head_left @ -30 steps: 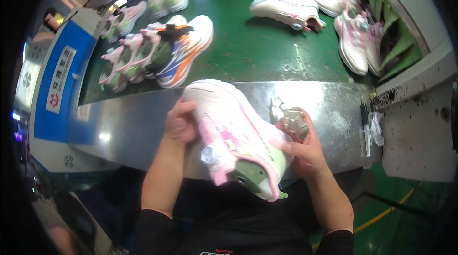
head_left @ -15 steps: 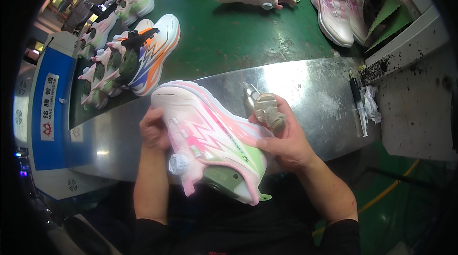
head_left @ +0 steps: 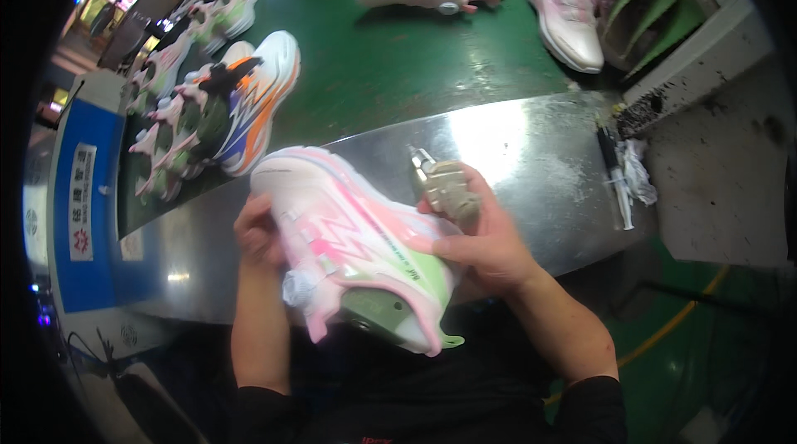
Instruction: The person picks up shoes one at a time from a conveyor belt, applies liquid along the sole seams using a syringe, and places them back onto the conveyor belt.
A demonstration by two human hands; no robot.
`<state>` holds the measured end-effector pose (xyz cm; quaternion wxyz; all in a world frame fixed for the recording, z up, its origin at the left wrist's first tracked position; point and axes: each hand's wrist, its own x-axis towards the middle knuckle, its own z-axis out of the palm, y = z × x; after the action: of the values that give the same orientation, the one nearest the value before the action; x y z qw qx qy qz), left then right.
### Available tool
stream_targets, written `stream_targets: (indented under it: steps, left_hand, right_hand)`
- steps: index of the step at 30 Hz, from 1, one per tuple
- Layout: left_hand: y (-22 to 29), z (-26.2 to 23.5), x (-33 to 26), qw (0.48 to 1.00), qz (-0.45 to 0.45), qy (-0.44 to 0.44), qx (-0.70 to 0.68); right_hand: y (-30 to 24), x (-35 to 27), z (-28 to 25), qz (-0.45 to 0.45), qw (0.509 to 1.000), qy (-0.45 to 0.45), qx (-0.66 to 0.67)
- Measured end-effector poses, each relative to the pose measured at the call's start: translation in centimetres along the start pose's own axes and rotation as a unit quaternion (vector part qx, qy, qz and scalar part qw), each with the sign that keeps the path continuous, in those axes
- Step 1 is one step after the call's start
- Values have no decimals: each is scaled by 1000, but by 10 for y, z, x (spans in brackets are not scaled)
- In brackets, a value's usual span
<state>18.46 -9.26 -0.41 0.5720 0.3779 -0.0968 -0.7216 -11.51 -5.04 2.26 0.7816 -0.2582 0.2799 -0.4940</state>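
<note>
Shiny metal ledge (head_left: 544,166), curved pastel sneaker (head_left: 353,232), lumpy tool (head_left: 453,195) in right hand (head_left: 491,251)

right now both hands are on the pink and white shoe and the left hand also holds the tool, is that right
Not quite: the tool is in the right hand, not the left hand. The head view shows it; both hands are on the shoe.

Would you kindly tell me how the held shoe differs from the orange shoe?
The held shoe is mostly pink, white and green; the orange shoe mixes white, orange and purple. The held shoe is between the left hand and right hand, while the orange shoe rests on the green surface. Both have zigzag side patterns.
</note>
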Motion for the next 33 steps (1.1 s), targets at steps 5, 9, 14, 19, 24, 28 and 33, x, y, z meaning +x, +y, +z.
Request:
stream_targets:
  steps: [5,9,14,19,24,28,33]
  left_hand:
    - [2,-16,10,999,-2,9,45]
    - [8,3,-5,996,-63,2,60]
    - [4,-5,8,995,-54,2,85]
    - [9,-64,37,964,104,-63,237]
    - [25,-120,63,678,406,-224,571]
    - [23,-98,58,906,208,-113,350]
    - [13,-71,51,943,143,-44,296]
  right_hand:
    - [13,20,-9,-16,997,-38,-72]
    - [21,22,-1,-28,995,-93,-10]
    - [21,23,-14,-45,995,-67,-52]
    - [14,16,-13,-50,995,-65,-48]
    - [20,19,-8,-40,996,-70,-35]
    - [25,23,-10,-55,996,-68,-33]
    - [27,24,-10,-57,995,-64,-52]
